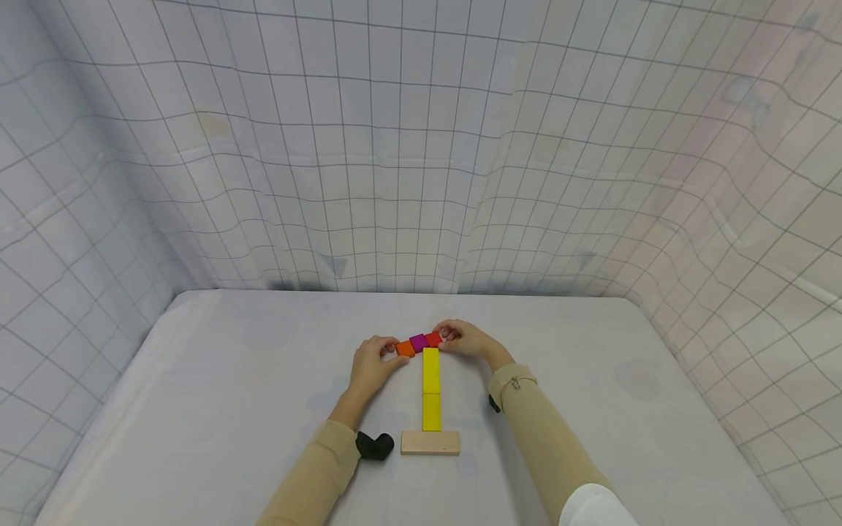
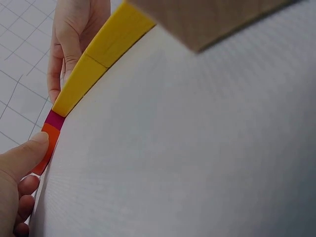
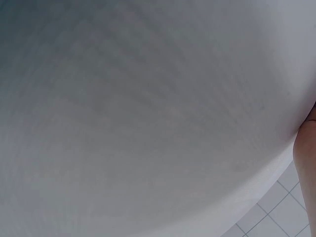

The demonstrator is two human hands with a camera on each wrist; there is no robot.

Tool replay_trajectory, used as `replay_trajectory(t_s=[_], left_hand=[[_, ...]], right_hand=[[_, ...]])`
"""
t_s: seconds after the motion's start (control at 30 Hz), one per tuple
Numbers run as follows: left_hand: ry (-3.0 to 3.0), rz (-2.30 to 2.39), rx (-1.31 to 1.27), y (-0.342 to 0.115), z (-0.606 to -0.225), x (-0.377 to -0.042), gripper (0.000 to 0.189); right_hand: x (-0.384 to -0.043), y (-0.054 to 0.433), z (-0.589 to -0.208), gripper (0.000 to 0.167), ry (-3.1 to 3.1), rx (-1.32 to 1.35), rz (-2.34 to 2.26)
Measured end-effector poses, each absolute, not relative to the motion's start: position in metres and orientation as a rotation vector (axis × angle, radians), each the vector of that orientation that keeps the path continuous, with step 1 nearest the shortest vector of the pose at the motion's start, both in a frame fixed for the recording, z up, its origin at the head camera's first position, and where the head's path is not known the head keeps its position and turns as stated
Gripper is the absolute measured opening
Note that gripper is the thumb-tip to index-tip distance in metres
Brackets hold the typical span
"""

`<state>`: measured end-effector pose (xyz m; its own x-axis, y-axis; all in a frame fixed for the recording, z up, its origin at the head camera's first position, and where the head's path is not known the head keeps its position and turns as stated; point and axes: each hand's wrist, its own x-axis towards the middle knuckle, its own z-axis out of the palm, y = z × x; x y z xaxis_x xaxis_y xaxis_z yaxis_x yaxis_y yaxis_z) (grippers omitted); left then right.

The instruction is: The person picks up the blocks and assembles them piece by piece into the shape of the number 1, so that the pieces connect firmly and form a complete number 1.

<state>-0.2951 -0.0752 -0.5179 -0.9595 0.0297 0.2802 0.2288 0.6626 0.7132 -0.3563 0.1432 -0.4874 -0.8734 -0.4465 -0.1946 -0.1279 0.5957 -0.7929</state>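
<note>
An orange block point(image 1: 405, 349), a purple block point(image 1: 419, 342) and a red block point(image 1: 433, 339) lie in a slanting row past the far end of two yellow blocks point(image 1: 430, 372) set end to end. My left hand point(image 1: 370, 367) pinches the orange block between thumb and fingers; the left wrist view shows the thumb point(image 2: 38, 143) on its near side. At the row's other end, my right hand point(image 1: 465, 339) grips the red block. A pale wooden block point(image 1: 430, 443) lies crosswise at the near end of the yellow ones. The right wrist view catches only part of the right hand point(image 3: 307, 158).
All the blocks lie on a white-covered table point(image 1: 217, 409). Behind it hangs a white cloth point(image 1: 408, 161) with a dark grid, and similar cloth closes off both sides. A black wrist device point(image 1: 375, 446) sits at the left sleeve.
</note>
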Motion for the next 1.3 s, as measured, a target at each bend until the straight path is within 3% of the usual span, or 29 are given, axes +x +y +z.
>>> replay_trajectory(t_s=[0.87, 1.3], left_hand=[[-2.632, -1.220, -0.198, -0.076, -0.521, -0.296, 0.038], [-2.648, -1.470, -0.190, -0.089, -0.510, -0.297, 0.046]], right_hand=[[-0.357, 0.144, -0.488, 0.029, 2.451, -0.482, -1.179], [-0.356, 0.148, -0.485, 0.038, 2.441, -0.491, -1.173]])
